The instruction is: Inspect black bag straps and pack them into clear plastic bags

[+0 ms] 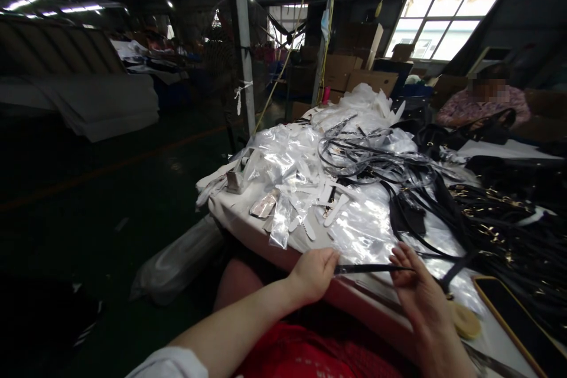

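My left hand (313, 274) is closed around one part of a thin black strap (365, 269) at the table's front edge. The strap runs nearly straight across to my right hand (420, 295), passing over its fingers. Those fingers are loosely bent, with the palm turned up and inward; how firmly they hold is hard to tell. Just beyond my hands lie clear plastic bags (367, 218) and white notched strips (336, 210) in a loose pile. More black straps (367, 156), some in plastic, coil across the bags.
A dark phone with a yellow edge (509, 319) and a tape roll (465, 320) lie right of my right hand. Black straps with gold metal fittings (491, 212) heap up at the right. A person (487, 100) sits across the table. A metal post (243, 41) stands beyond the left edge.
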The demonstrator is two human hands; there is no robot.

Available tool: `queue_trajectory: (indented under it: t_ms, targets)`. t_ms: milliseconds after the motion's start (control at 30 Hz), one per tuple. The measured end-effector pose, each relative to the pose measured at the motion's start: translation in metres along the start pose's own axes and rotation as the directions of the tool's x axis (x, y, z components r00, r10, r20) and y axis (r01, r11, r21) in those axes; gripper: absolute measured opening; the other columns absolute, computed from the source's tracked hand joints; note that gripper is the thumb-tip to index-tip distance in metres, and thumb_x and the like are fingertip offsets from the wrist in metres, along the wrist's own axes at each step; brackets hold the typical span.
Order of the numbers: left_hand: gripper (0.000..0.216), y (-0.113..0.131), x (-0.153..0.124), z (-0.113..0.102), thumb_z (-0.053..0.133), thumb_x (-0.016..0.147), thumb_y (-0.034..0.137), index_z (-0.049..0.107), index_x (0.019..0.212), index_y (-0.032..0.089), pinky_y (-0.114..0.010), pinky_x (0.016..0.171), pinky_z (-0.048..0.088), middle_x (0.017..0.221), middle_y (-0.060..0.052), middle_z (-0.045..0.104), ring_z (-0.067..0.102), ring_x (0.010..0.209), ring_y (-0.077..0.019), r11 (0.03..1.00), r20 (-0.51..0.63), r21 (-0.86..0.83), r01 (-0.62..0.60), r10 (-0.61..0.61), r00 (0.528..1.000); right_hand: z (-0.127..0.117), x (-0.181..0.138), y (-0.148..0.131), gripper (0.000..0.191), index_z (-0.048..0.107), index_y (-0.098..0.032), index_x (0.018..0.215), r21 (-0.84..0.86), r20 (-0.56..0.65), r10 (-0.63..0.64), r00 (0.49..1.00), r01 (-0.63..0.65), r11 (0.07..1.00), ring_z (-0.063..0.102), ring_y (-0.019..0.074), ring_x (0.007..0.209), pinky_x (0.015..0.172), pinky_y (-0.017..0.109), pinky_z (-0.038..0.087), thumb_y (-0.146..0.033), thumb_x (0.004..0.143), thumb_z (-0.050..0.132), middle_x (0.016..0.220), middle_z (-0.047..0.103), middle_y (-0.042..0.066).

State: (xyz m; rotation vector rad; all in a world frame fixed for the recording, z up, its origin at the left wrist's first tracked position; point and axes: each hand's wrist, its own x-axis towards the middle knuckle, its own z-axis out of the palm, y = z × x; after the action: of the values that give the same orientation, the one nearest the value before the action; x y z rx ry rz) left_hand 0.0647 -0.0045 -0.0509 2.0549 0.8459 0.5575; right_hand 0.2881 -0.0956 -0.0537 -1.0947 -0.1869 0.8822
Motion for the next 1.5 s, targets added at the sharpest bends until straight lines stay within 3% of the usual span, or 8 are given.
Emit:
queue_trajectory:
  t_ms: [200, 333, 467, 700, 867, 1133, 1367, 1500]
  targets:
    - [0.042, -0.026, -0.014, -0.009, 0.031, 0.097, 0.044, 0.048, 0.068, 0.019, -0.025, 0.060, 0.040, 0.057, 0.001, 0.052, 0.053, 0.056, -0.0144, 0.989, 0.140, -0.112, 0.092, -0.076, 0.987, -0.034, 0.015, -0.045, 0.049, 0.070, -0.014, 0.069, -0.205, -0.102, -0.179, 0.978, 0.155, 0.966, 0.067, 0.0130, 0.061, 0.056, 0.017, 0.057, -0.057, 0.053, 0.087, 0.067, 0.071, 0.003]
    - [0.052, -0.017, -0.014, 0.005, 0.019, 0.099, 0.050, 0.056, 0.082, 0.018, -0.023, 0.049, 0.042, 0.059, 0.000, 0.060, 0.057, 0.047, -0.0135, 0.966, 0.253, -0.210, 0.153, -0.098, 0.962, -0.006, 0.007, -0.054, 0.053, 0.066, -0.014, 0.065, -0.268, -0.097, -0.271, 0.958, 0.237, 0.934, 0.064, 0.0126, 0.051, 0.044, 0.017, 0.050, -0.060, 0.050, 0.088, 0.057, 0.068, 0.002]
    - [0.051, 0.007, -0.002, 0.011, 0.023, 0.100, 0.050, 0.058, 0.079, 0.018, -0.024, 0.060, 0.048, 0.065, -0.002, 0.065, 0.063, 0.060, -0.0150, 0.967, 0.205, -0.244, 0.070, -0.019, 0.979, 0.032, 0.001, -0.050, 0.052, 0.062, -0.015, 0.065, -0.239, -0.069, -0.333, 0.940, 0.308, 0.921, 0.061, 0.0122, 0.050, 0.042, 0.017, 0.045, -0.064, 0.062, 0.080, 0.055, 0.065, 0.001]
    - [0.049, 0.033, 0.017, 0.013, 0.029, 0.098, 0.049, 0.048, 0.064, 0.020, -0.026, 0.060, 0.040, 0.056, 0.000, 0.052, 0.051, 0.056, -0.0141, 0.975, -0.009, -0.223, -0.015, 0.014, 1.000, 0.059, -0.008, -0.029, 0.042, 0.068, -0.015, 0.069, -0.349, 0.226, -0.096, 0.969, 0.173, 0.921, 0.054, 0.0127, 0.050, 0.045, 0.023, 0.043, -0.057, 0.071, 0.077, 0.063, 0.067, 0.004]
    - [0.048, 0.017, 0.016, 0.010, 0.030, 0.095, 0.056, 0.049, 0.069, 0.019, -0.023, 0.046, 0.030, 0.047, 0.006, 0.036, 0.036, 0.043, -0.0105, 0.873, 0.100, -0.474, 0.113, -0.074, 0.992, 0.045, -0.009, -0.056, 0.056, 0.073, -0.018, 0.107, -0.221, 0.385, 0.044, 0.922, 0.046, 0.974, 0.061, 0.0161, 0.067, 0.059, 0.027, 0.051, -0.038, 0.057, 0.089, 0.105, 0.074, 0.012]
    - [0.049, 0.024, 0.007, 0.005, 0.031, 0.092, 0.065, 0.044, 0.076, 0.021, -0.021, 0.038, 0.034, 0.049, 0.004, 0.054, 0.046, 0.035, -0.0112, 0.755, 0.206, -0.625, 0.200, -0.087, 0.975, 0.050, -0.009, -0.048, 0.031, 0.069, -0.019, 0.067, -0.427, 0.398, -0.191, 0.897, 0.365, 0.827, 0.048, 0.0128, 0.053, 0.051, 0.024, 0.039, -0.047, 0.068, 0.082, 0.055, 0.057, -0.001]
    - [0.047, 0.025, 0.007, -0.009, 0.029, 0.098, 0.048, 0.049, 0.066, 0.020, -0.027, 0.058, 0.044, 0.057, -0.002, 0.058, 0.058, 0.058, -0.0168, 0.971, -0.090, -0.236, 0.026, -0.048, 0.995, 0.058, -0.022, -0.057, 0.048, 0.054, -0.021, 0.049, -0.612, 0.458, -0.226, 0.860, 0.489, 0.621, 0.049, 0.0150, 0.054, 0.057, 0.028, 0.039, -0.054, 0.081, 0.068, 0.051, 0.052, -0.001]
    - [0.046, 0.029, 0.007, -0.011, 0.030, 0.098, 0.042, 0.052, 0.064, 0.021, -0.027, 0.062, 0.045, 0.058, -0.003, 0.061, 0.060, 0.062, -0.0182, 0.994, -0.095, -0.099, 0.048, -0.058, 0.994, 0.064, -0.030, -0.058, 0.045, 0.057, -0.021, 0.053, -0.631, 0.486, -0.232, 0.843, 0.522, 0.574, 0.053, 0.0168, 0.056, 0.060, 0.028, 0.042, -0.055, 0.083, 0.065, 0.051, 0.054, 0.000]
